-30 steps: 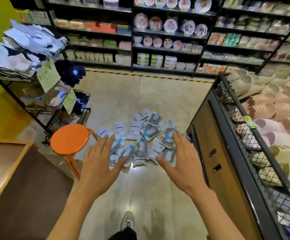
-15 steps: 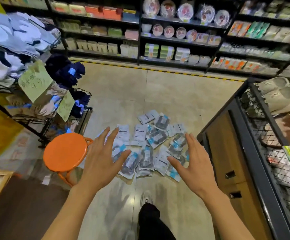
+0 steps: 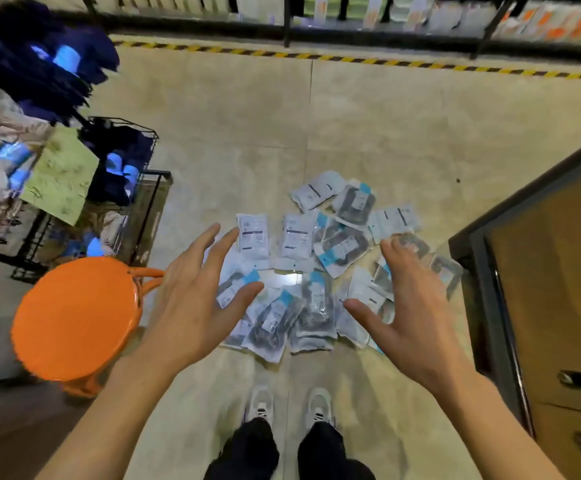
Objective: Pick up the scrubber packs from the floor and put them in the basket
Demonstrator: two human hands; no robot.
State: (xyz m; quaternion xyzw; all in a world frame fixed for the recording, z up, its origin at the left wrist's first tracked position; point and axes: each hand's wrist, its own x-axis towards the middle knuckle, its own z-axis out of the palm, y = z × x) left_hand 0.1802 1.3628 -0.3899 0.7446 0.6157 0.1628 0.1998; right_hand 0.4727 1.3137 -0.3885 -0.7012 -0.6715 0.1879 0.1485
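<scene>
Several scrubber packs [image 3: 316,265], clear bags with grey pads and blue-and-white labels, lie in a loose pile on the beige tiled floor just ahead of my feet. My left hand [image 3: 195,303] hovers over the pile's left side with fingers spread and nothing in it. Over the pile's right side my right hand [image 3: 410,306] is held the same way, palm inward, empty. Both hands are above the packs; I cannot tell whether they touch any. No basket for the packs is clearly in view.
An orange round stool [image 3: 77,320] stands close on the left. Behind it is a black wire rack [image 3: 143,202] with dark clothing and a green sign. A black-framed wooden cabinet [image 3: 541,289] blocks the right. Shelving [image 3: 351,15] runs behind a yellow-black floor stripe.
The view has tilted down and come closer to the pile; both feet now stand just behind it. Both hands stay spread and empty above the packs.
</scene>
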